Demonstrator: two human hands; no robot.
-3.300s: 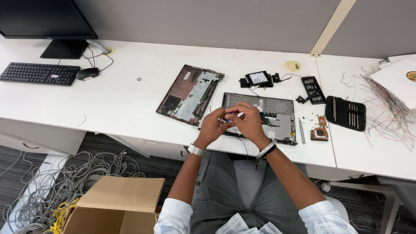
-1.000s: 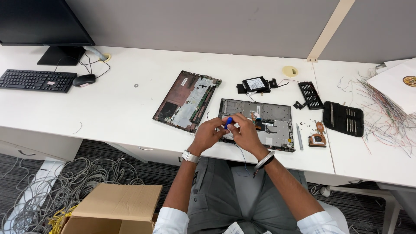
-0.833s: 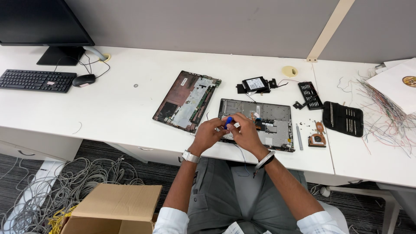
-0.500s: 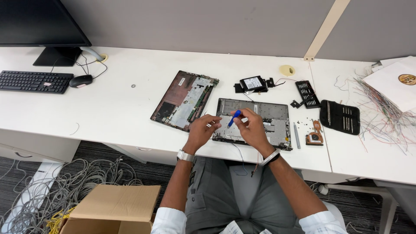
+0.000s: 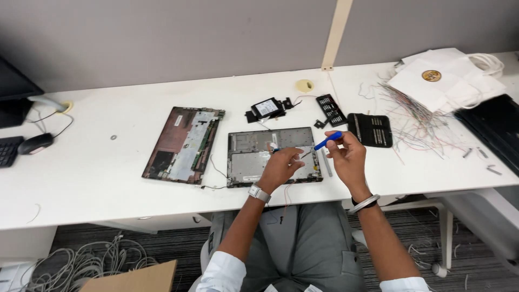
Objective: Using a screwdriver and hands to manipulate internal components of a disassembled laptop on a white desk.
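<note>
Grey trousers fill the bottom of my view, and above them my two forearms reach up to the white desk (image 5: 97, 184). My left hand (image 5: 280, 168) rests on the near right part of the opened laptop base (image 5: 254, 157), fingers curled loosely together over its grey inner plate; I cannot tell whether they pinch anything beneath them. My right hand (image 5: 346, 157) hovers just right of that base, its thumb and first fingers clamped on a blue-handled screwdriver (image 5: 328, 140) that slants up and left from the fingertips, its tip hidden toward the left hand. Just between my two hands a thin silver bar (image 5: 326, 163) lies on the desk. Left of my left fingers sits the detached laptop cover (image 5: 184, 143), brown and silver, tilted. Beyond my right fingers lie a black tool case (image 5: 370, 130) and a small black bit holder (image 5: 330, 110); beyond the left ones, a black boxy part (image 5: 266, 108). Farther right spreads a tangle of coloured wires (image 5: 419, 121) under white bags (image 5: 446, 78).
</note>
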